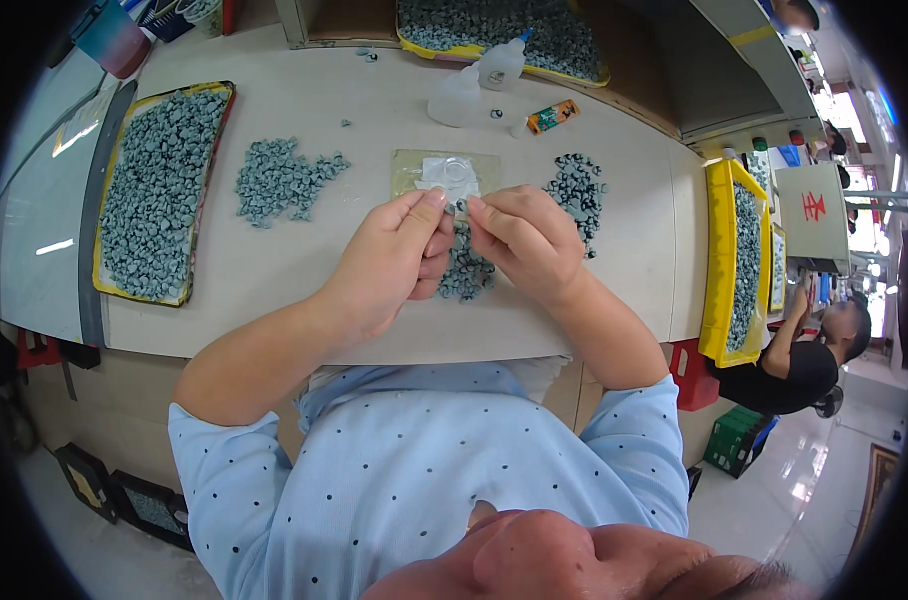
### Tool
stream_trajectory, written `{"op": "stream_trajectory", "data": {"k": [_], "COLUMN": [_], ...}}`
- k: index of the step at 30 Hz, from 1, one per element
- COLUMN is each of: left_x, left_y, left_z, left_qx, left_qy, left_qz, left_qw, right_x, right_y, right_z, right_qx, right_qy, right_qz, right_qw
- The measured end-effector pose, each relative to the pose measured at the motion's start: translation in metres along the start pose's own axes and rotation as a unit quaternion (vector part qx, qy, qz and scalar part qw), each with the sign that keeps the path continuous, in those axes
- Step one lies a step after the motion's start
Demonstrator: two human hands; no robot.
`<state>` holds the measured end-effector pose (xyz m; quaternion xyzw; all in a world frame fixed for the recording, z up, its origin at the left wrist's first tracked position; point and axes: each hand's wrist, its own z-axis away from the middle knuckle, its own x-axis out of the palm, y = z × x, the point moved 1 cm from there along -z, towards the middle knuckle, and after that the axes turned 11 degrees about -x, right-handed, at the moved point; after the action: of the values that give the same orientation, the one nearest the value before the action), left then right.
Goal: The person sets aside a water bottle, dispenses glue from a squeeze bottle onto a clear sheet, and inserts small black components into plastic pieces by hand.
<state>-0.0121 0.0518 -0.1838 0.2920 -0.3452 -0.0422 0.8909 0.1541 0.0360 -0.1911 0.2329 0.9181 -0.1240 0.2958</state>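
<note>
My left hand point(399, 250) and my right hand point(529, 238) meet over the middle of the table, fingertips almost touching. Between the two pinches sits a small grey-green piece point(459, 207), mostly covered by the fingers; its exact kind is too small to make out. Under and between my hands lies a pile of similar small pieces point(464, 272). Just beyond the fingertips a white sheet with a clear round item point(452, 172) rests on a yellowish pad point(406, 175).
Loose piles of pieces lie left point(276, 182) and right point(576, 200). A full yellow-edged tray point(164, 195) stands far left, another point(454, 50) at the back. Squeeze bottles point(457, 97) and an orange-green box point(553, 116) stand near the shelf. A yellow bin point(716, 255) and a person point(799, 350) are at right.
</note>
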Motion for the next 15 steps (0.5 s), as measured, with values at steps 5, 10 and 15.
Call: {"op": "stream_trajectory", "data": {"k": [5, 10, 15], "left_x": [0.0001, -0.0012, -0.0013], "left_y": [-0.001, -0.0009, -0.0018], "left_z": [-0.001, -0.0003, 0.0011], "left_qx": [-0.043, -0.045, -0.034], "left_qy": [-0.017, -0.013, -0.007], "left_qz": [-0.002, -0.01, -0.01], "left_qw": [0.999, 0.999, 0.999], "right_x": [-0.0014, -0.0013, 0.0036], "right_y": [0.0006, -0.0016, -0.0031], "right_z": [0.003, 0.0016, 0.0011], "right_qx": [-0.013, -0.021, -0.031], "right_qy": [0.0, -0.011, -0.012], "right_qz": [-0.009, -0.018, -0.01], "right_qw": [1.0, 1.0, 0.999]}}
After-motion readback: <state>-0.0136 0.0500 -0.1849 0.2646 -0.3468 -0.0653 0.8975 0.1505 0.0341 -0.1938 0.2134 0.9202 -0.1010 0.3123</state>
